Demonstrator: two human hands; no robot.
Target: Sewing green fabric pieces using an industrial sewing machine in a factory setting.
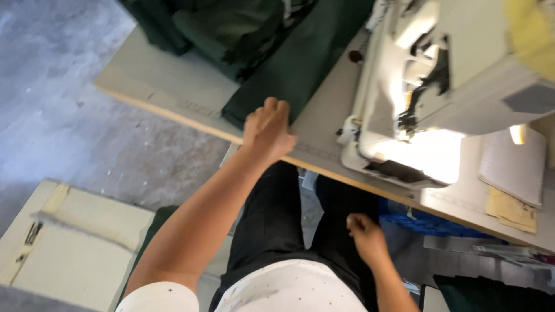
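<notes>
Cloth (300, 63) dark green, folded, upper middle; left hand (267, 130) flat on it, right hand (365, 234) curled, empty. Table (173, 86) pale, floor (63, 98) grey.

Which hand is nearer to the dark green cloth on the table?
The left hand: it rests at the table edge, touching the cloth. The right hand is lower, below the table, over the lap.

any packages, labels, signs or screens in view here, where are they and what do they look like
White spiral-bound notebook: on the table right of the sewing machine; rectangular, faint lined pages.
Tan paper slip: under the notebook's near edge; crumpled, yellowish brown.
Grey patch label: on the cream machine's right side; angular, plain grey.
Pale cardboard box: on the floor at lower left; flat beige top with tape strips and a small dark mark.
No screens or signs show.
</notes>
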